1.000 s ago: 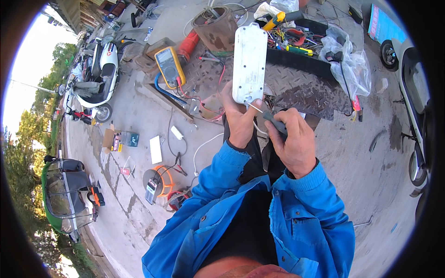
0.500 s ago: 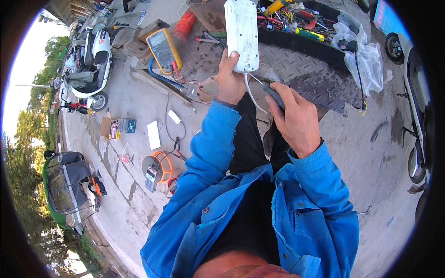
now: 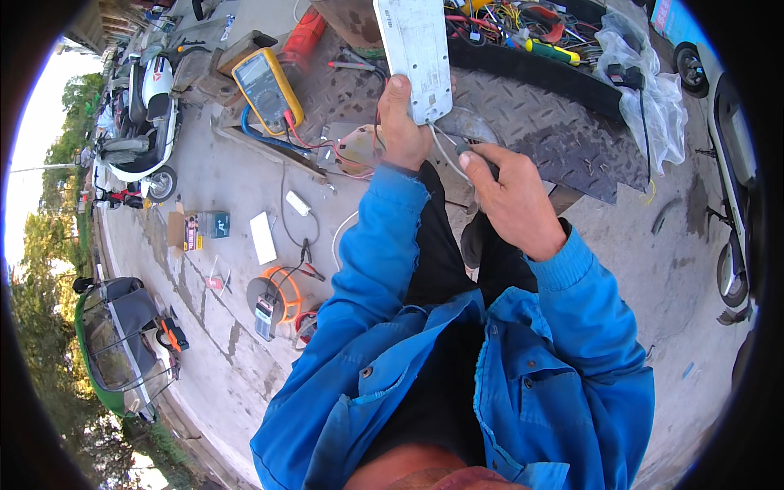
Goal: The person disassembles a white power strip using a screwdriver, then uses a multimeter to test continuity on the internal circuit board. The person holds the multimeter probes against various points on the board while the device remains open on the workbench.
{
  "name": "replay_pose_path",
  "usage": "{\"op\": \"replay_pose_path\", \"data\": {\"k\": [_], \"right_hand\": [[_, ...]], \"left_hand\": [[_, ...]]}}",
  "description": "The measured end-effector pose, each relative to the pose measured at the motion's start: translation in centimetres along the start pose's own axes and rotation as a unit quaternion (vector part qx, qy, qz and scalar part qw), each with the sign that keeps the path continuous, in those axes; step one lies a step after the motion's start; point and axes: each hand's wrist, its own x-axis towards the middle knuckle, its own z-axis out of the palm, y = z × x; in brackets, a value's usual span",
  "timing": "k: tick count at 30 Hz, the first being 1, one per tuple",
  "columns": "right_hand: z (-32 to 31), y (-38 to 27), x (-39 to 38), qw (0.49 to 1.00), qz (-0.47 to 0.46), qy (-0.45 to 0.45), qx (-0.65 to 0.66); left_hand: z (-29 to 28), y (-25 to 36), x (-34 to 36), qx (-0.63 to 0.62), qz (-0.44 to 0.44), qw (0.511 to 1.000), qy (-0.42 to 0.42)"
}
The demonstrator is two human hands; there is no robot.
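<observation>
My left hand [image 3: 404,131] grips a long white plastic strip [image 3: 412,53], its back with small screw holes facing up, with a white cable [image 3: 445,143] coming from its lower end. My right hand [image 3: 510,192] is closed round a dark-handled screwdriver [image 3: 474,163], whose thin shaft points at that lower end; whether the tip touches it is hard to tell. Just left lie a yellow multimeter [image 3: 264,90] with red and black leads and a red cylindrical object [image 3: 302,45]. Beyond my hands is a patterned steel plate [image 3: 572,147].
A black tray [image 3: 547,82] holds tangled wires and tools, beside a plastic bag [image 3: 653,114]. Lower left are a cardboard box [image 3: 177,229], an orange-framed reel [image 3: 286,290] and cables on concrete. Scooters [image 3: 143,122] [image 3: 731,229] and a green-trimmed vehicle [image 3: 122,343] stand around.
My left hand and the white strip have moved up and slightly left in the view, tilting a little. My right hand with the screwdriver has moved up too.
</observation>
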Motion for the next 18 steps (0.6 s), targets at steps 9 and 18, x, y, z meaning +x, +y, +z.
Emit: {"op": "replay_pose_path", "data": {"k": [9,18], "right_hand": [[1.0,-0.7,-0.8,0.837,0.257,-0.02,0.482],[2.7,-0.1,0.0,0.989,0.032,0.01,0.143]], "left_hand": [[0.2,0.0,-0.1,0.035,0.028,0.999,-0.01],[0.0,0.0,0.1,0.026,0.009,1.0,0.006]]}}
